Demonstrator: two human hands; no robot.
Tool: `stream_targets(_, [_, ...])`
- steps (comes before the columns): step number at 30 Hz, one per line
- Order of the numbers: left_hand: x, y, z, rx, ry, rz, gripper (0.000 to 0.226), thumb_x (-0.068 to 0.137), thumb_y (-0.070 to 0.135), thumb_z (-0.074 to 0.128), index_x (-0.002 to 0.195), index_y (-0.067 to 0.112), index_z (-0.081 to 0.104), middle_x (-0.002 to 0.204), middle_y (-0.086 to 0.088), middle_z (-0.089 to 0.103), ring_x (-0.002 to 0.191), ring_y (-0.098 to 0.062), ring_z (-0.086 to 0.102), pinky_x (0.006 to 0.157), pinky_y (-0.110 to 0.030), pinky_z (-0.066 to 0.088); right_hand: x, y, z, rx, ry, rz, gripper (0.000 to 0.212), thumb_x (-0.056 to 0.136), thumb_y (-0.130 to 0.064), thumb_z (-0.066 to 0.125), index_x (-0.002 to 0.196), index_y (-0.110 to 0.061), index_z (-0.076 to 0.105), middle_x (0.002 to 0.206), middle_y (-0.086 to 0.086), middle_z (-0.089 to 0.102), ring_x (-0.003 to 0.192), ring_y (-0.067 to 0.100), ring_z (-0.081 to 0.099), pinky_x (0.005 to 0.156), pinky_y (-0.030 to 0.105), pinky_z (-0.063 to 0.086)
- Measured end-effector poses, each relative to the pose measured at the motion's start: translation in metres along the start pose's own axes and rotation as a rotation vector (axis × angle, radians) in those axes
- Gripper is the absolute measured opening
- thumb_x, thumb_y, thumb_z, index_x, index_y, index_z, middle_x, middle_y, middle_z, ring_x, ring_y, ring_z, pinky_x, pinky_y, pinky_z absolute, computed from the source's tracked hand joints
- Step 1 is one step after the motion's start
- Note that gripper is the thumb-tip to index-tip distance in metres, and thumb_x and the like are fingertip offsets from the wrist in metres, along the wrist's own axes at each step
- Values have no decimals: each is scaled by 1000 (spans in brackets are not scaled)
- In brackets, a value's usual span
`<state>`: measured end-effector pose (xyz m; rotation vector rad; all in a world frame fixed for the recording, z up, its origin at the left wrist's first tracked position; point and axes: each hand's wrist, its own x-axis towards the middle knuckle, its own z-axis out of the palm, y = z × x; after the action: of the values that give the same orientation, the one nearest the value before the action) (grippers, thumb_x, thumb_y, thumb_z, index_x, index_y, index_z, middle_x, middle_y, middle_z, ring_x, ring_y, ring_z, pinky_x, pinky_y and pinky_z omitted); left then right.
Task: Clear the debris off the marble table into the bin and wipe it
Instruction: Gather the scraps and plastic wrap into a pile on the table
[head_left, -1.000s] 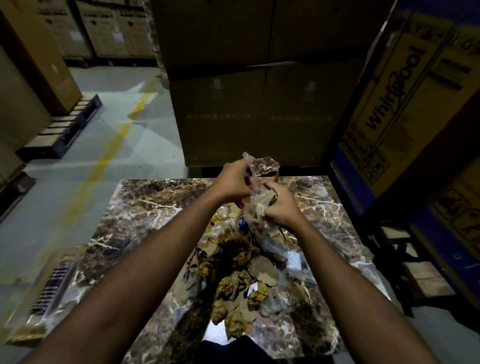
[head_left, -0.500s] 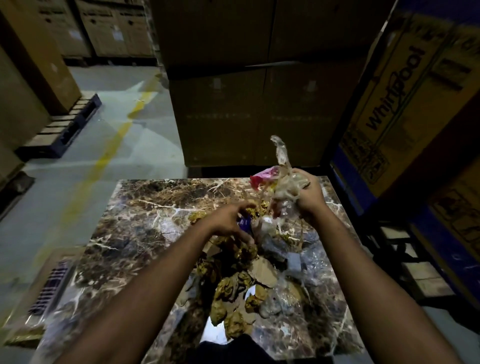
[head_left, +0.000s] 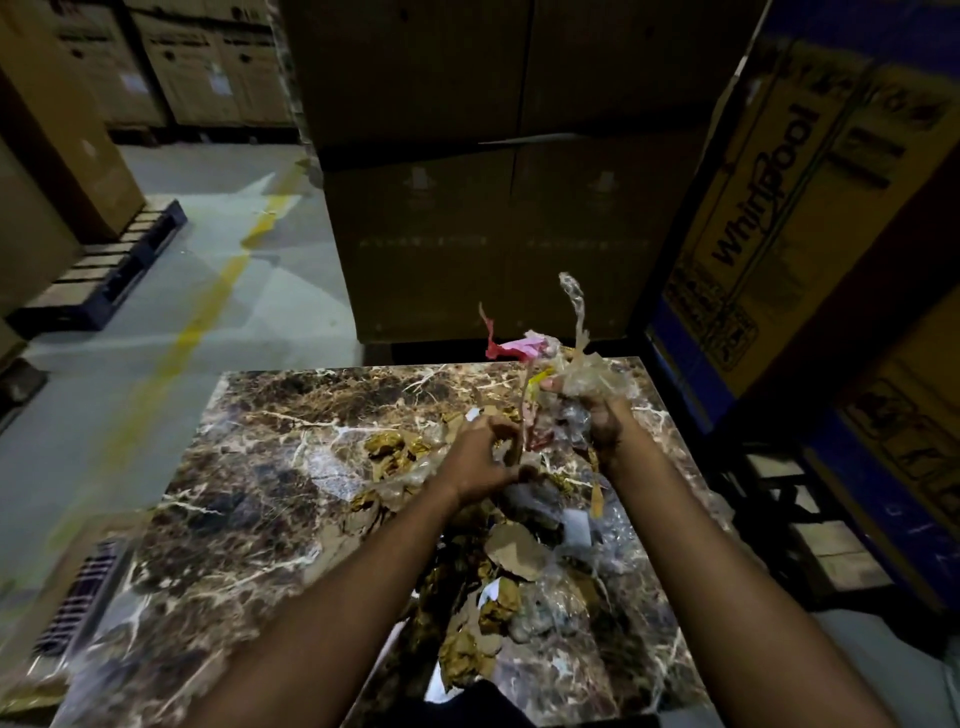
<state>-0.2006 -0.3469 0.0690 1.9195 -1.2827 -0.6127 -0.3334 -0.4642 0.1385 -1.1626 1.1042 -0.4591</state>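
Over the far right corner of the marble table, the right hand is clenching a crumpled wad of clear plastic wrap, with a pink scrap and a twisted plastic strip sticking up out of the bunch. The left hand is reaching into the litter just beside it, its fingers curling around thin strips and a bit of paper; motion blur is making it hard to tell how firmly it is pinching them. The rest of the debris pile, torn brown cardboard, crumpled yellowish paper, white slips and more clear film, is lying down the middle of the table toward the person, while the left part of the slab is showing bare veined stone. The step in hand looks like gathering: loose scraps are being collected into one handful, and the wiping is not yet started. No bin is clearly showing here; a grated object is sitting low at the left edge, but what it is I cannot tell. The next move likely calls for packing the left hand's strips into the right hand's bundle, keeping dangling strands from dropping, then carrying it to the bin.
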Motion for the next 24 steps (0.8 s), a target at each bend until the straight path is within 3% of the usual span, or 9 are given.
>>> stream_targets(3, [-1,0,-4,-328,107,-88,16,91,14,70,101,25,67,104,7,66,108,-22,62,93,-35,52,5,5,-12,-78,-2,60,30,105,-26,44,87,-8,59,92,17,62,84,30,60,87,42,46])
stream_targets(6, [2,4,-22,-778,173,-196,23,102,11,45,87,18,62,115,-8,70,111,-28,64,88,-43,52,24,17,-28,-134,-73,80,28,101,-29,53,96,-5,66,91,18,68,82,34,65,96,55,52])
stream_targets(8, [3,14,-31,-1074,201,-236,29,105,16,36,87,16,59,113,-15,70,107,-32,64,80,-40,52,57,40,-40,-167,-117,87,41,96,-38,59,109,-1,69,95,22,72,84,37,71,92,66,53])
stream_targets(10, [2,28,-35,-1291,176,-239,29,104,24,35,98,15,62,108,-15,71,104,-31,65,82,-41,54,44,34,-29,-166,-211,57,28,95,-25,64,109,-2,68,92,17,72,77,30,72,77,54,62])
stream_targets(13, [-2,41,-35,-1417,134,-226,29,95,36,40,96,15,60,108,-17,67,92,-29,67,78,-39,56,12,18,-8,-196,-356,-80,8,97,3,55,96,-1,63,70,2,70,58,13,68,52,27,56])
stream_targets(17, [-3,42,-35,-1505,97,-253,58,89,53,44,130,16,62,127,-26,60,102,-33,59,86,-43,49,12,15,-3,-267,-442,-112,19,96,11,52,87,-2,63,67,-2,70,62,12,68,57,20,55])
stream_targets(19, [-4,44,-35,-1488,49,-245,64,92,57,40,135,15,60,132,-27,56,109,-34,54,88,-45,46,5,11,0,-284,-509,-111,22,90,7,61,77,-7,71,68,-2,71,63,12,69,55,19,54])
stream_targets(21, [-6,46,-35,-1473,63,-336,65,96,58,36,124,7,65,121,-24,64,104,-33,60,89,-43,49,0,8,4,-286,-533,-127,26,85,-6,60,68,-17,76,65,-5,72,61,6,70,57,21,55])
stream_targets(24, [-6,44,-33,-1458,112,-326,64,98,53,36,125,1,63,123,-27,63,109,-35,58,97,-44,47,3,11,4,-282,-408,-125,16,80,-27,60,82,-15,70,81,-1,72,74,14,68,67,30,53])
